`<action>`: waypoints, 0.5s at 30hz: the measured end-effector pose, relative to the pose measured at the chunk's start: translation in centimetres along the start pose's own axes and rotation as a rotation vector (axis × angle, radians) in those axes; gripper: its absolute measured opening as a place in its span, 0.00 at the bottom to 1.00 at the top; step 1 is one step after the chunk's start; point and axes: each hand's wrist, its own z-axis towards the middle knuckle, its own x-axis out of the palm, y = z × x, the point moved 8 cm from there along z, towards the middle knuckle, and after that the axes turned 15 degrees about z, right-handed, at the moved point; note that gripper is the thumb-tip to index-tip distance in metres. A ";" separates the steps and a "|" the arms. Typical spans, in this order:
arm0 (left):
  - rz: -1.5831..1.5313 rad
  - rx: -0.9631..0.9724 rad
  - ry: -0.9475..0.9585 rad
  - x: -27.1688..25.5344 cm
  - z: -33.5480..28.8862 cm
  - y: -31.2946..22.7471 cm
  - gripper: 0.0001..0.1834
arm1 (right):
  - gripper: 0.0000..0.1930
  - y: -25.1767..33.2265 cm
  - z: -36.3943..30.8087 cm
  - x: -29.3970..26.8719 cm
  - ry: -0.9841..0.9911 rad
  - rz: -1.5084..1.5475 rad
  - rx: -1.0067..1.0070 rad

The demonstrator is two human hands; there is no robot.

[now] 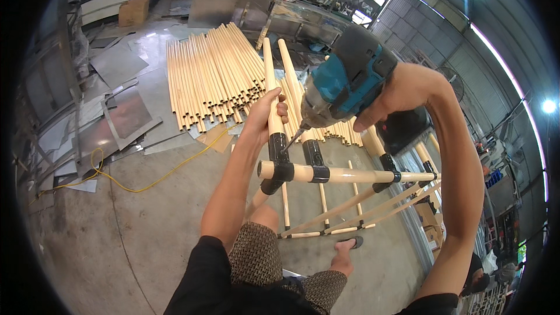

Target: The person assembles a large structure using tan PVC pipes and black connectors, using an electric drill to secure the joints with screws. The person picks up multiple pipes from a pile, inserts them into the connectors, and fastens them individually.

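My right hand (pixel 402 90) grips a teal and black cordless driver (pixel 344 81), held tilted down to the left. Its bit (pixel 294 138) reaches the black pipe joint (pixel 280 150) at the frame's near left corner; whether it sits on a screw head is too small to tell. Wrapped round the cream upright pipe (pixel 272 70) just above that joint is my left hand (pixel 267 115). A cream crossbar pipe (pixel 353 175) runs rightward from the corner through several more black joints, one of them (pixel 315 154) close beside the bit.
Behind the frame lies a large stack of cream pipes (pixel 213 73). Metal sheets (pixel 119 61) cover the floor at left, and a yellow cord (pixel 157 185) snakes across the concrete. Cardboard boxes (pixel 430 224) stand at right; a person (pixel 477 274) is at the lower right.
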 end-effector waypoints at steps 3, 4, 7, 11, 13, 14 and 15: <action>-0.046 0.076 0.008 0.0 1.6 0.0 0.12 | 0.19 1.5 0.3 -0.1 0.051 -0.068 -0.031; -0.048 0.084 0.016 0.1 1.6 0.1 0.12 | 0.19 1.9 0.3 -0.1 0.055 -0.098 -0.015; -0.046 0.089 0.007 0.3 1.2 0.0 0.13 | 0.19 2.3 0.6 -0.1 0.044 -0.128 0.038; -0.020 0.095 0.016 0.3 1.2 -0.4 0.14 | 0.21 2.1 0.7 0.1 0.027 -0.045 -0.011; -0.006 0.091 0.036 0.7 1.1 -0.2 0.14 | 0.23 1.4 0.8 -0.1 0.008 -0.043 -0.153; -0.013 0.109 0.086 0.6 1.1 -0.3 0.14 | 0.24 1.0 1.0 -0.3 0.000 -0.056 -0.263; -0.033 0.114 0.072 0.4 1.3 -0.1 0.14 | 0.25 1.3 0.9 -0.4 -0.009 -0.070 -0.374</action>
